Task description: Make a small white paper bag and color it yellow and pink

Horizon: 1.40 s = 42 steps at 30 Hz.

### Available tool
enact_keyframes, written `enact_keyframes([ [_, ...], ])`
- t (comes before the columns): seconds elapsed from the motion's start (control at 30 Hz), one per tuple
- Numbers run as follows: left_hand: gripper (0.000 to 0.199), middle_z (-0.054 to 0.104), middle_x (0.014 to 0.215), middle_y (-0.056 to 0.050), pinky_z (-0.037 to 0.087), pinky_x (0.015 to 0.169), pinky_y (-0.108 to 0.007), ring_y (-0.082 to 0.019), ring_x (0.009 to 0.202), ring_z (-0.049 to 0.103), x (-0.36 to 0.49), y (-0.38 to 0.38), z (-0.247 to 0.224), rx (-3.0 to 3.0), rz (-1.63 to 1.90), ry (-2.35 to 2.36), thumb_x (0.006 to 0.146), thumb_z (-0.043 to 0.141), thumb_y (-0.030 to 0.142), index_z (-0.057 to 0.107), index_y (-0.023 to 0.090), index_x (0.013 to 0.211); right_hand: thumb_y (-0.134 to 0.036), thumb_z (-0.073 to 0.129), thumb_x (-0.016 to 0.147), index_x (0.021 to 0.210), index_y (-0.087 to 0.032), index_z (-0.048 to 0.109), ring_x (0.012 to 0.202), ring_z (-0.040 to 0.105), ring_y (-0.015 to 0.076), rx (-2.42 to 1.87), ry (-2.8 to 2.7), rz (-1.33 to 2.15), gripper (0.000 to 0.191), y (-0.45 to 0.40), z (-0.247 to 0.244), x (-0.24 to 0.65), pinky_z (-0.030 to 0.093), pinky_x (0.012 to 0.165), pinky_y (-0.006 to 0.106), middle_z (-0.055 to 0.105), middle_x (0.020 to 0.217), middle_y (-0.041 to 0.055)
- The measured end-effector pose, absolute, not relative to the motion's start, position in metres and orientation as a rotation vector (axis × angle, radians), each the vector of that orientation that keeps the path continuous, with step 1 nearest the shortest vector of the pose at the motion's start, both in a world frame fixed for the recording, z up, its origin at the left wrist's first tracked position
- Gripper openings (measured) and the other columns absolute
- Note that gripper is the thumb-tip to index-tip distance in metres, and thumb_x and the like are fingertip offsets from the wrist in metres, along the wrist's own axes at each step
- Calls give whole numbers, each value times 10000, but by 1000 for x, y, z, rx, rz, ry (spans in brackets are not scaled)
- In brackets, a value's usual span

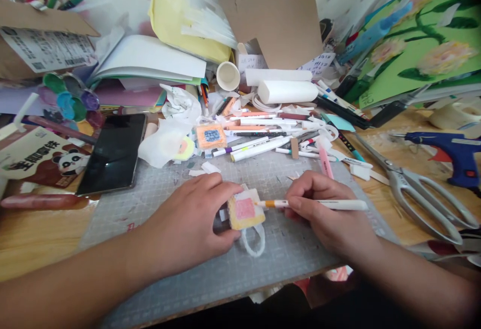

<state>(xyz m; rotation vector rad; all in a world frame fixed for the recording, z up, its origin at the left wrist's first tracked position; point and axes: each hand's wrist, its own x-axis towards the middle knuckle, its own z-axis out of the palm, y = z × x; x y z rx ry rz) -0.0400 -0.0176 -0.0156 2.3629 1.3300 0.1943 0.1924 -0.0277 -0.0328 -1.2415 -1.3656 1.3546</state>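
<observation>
My left hand [199,214] grips a small square craft piece [245,209] between thumb and fingers, above the cutting mat [300,254]. The piece has a pink square in its middle, a yellow border on part of its edge and bare white on the upper right. A white loop [253,241] hangs from its lower side. In my right hand [319,201] is a white marker pen [338,204] with an orange-yellow band, held like a pencil. Its tip reaches the right edge of the piece; whether it touches I cannot tell. Something dark under my left fingers is mostly hidden.
Several markers [259,146] lie piled behind the mat, near an orange-and-blue square piece [210,136]. On the left are a phone [112,153] and a panda-printed carton [45,158]. Large scissors [417,184] and a blue glue gun [451,153] lie on the right.
</observation>
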Motion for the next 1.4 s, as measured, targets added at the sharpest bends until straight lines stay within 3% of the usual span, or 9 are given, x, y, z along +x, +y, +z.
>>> enact_keyframes([
  [0.53,487,584,986,-37,436,845,-410,-264,950,557,-40,-16,-17,2356,170,1354,698,678,329,575,271,1170,-200,651,760,640,-210,592,514,526,123,-1255,-1440,1381,133,-27,-31,195,407,466,221,625,549,-10],
  [1.4,457,584,973,-33,437,829,-414,-260,939,555,-40,-16,-15,2367,157,1331,720,658,301,566,251,1165,-225,652,808,694,-215,615,569,502,120,-1134,-1284,1493,120,-24,-40,200,349,521,245,622,605,-26],
])
